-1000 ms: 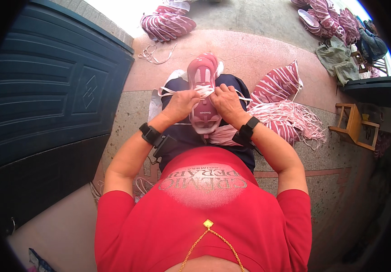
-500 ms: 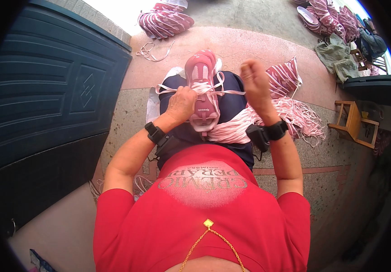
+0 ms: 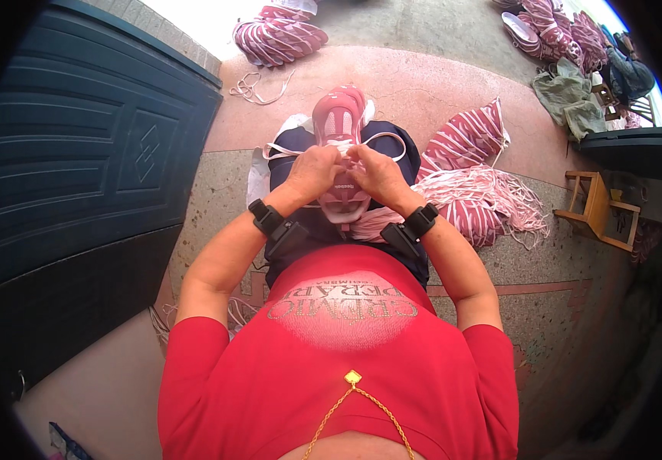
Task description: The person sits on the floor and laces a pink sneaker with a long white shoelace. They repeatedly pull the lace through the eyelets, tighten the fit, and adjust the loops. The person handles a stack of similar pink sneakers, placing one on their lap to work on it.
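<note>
A pink sneaker (image 3: 338,123) lies on my lap over dark blue trousers, its toe pointing away from me. My left hand (image 3: 317,172) is closed at the lacing on the left side of the shoe. Close beside it, my right hand (image 3: 381,178) has its fingers pinched together over the same lacing. Between the fingertips shows the white-pink shoelace (image 3: 341,143), and its ends loop out to the left and right. The hands cover part of the shoe's tongue and collar.
A bundle of pink laces (image 3: 492,188) lies to the right of my lap, by stacked pink shoe parts (image 3: 469,138). Another pink stack (image 3: 279,40) stands ahead, near a loose lace (image 3: 258,88). A dark blue door (image 3: 93,138) is at left, a wooden stool (image 3: 595,207) at right.
My right hand has come down and left from above the right knee to the lacing beside my left hand. The right-hand lace now curves in a loop. My left hand stays at the shoe.
</note>
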`<state>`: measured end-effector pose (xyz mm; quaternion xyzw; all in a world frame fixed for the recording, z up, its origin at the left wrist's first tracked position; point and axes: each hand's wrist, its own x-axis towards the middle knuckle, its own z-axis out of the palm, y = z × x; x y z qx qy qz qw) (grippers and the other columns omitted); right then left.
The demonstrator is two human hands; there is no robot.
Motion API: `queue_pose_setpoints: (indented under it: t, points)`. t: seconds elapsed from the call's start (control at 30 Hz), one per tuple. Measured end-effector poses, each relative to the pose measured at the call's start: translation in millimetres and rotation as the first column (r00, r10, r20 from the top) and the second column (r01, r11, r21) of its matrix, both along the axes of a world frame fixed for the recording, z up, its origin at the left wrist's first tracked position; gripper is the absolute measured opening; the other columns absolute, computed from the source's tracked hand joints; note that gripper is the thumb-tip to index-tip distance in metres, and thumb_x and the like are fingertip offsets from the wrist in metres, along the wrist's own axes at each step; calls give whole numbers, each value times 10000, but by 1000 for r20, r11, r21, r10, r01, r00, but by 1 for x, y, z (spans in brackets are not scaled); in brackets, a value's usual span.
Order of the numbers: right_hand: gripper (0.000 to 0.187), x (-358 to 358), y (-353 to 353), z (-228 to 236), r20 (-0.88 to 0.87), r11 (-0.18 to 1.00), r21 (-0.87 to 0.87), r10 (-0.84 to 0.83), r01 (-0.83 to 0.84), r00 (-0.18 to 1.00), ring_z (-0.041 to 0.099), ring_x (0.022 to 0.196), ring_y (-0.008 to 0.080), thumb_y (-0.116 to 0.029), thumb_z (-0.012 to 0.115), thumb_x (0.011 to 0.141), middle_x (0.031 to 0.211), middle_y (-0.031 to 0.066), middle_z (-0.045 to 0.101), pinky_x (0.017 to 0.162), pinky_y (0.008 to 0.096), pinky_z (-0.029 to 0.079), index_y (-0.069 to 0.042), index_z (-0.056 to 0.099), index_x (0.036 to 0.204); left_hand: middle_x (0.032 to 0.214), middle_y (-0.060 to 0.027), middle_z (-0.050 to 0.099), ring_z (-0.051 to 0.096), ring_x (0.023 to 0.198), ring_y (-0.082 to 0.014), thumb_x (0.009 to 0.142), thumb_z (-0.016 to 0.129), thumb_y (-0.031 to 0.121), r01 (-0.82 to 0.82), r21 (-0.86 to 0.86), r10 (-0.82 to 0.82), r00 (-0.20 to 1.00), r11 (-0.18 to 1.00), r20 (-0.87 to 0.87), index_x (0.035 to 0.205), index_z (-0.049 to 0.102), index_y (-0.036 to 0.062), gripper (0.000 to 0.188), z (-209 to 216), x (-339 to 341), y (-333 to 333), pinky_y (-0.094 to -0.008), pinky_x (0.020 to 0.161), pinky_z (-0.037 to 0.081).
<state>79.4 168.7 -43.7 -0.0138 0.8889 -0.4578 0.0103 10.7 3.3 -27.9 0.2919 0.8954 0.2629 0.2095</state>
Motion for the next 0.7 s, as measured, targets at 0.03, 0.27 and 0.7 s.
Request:
queue_pose_setpoints:
  t: [0.03,0.27,0.7]
  points:
    - [280,-3,-2,-2,5,999,17,37,-37,999,631,910,360,-120,625,823,970,209,638,757,392,507,-18,551,1073,821,-180,611,563,867,-357,773,677,154,-3,23,2,999,1000,34,883,605,24,185,1,0,-1,-427,754,466]
    - [229,-3,21,17,223,964,-248,154,-97,963,637,830,208,-74,615,845,890,134,642,700,329,492,6,538,1046,783,-153,613,559,831,-331,736,722,162,43,59,-33,988,997,-152,920,621,45,240,13,2,-20,-400,741,470]
    - [262,-3,19,0,231,951,-292,-30,99,972,546,742,175,-183,516,921,720,62,546,712,317,454,49,631,955,795,-104,615,576,817,-282,722,687,84,394,118,-236,737,912,-634,961,632,-1,260,7,32,-29,-357,721,498]
